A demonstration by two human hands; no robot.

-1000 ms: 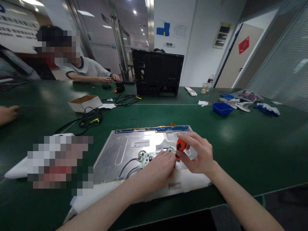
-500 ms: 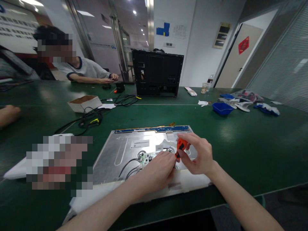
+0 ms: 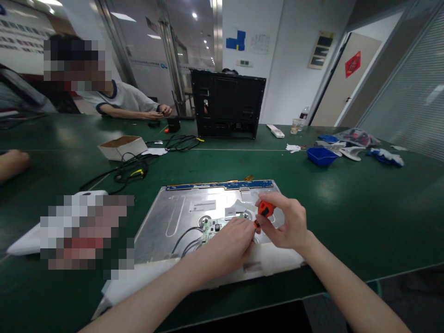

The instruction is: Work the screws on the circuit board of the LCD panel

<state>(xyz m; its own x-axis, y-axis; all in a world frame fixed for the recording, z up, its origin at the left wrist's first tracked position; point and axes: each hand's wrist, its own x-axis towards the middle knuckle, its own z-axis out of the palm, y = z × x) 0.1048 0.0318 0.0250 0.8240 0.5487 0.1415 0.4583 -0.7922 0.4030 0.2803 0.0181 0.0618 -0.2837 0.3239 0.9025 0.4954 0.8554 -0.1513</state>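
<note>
Screwdriver (image 3: 265, 209) sits pinched in my right grip (image 3: 287, 223) above the metal panel (image 3: 157, 229); my left grip's (image 3: 236, 240) hold I cannot tell.

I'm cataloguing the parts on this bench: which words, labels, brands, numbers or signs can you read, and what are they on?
None reads clearly enough to quote.
White label on the metal panel: print too small.
Red diamond sign on the door: one character, too blurred.
Large lettering at upper left: too blurred.
Pale sheet on the back wall: too faint.
Bottle: label too small.
</note>
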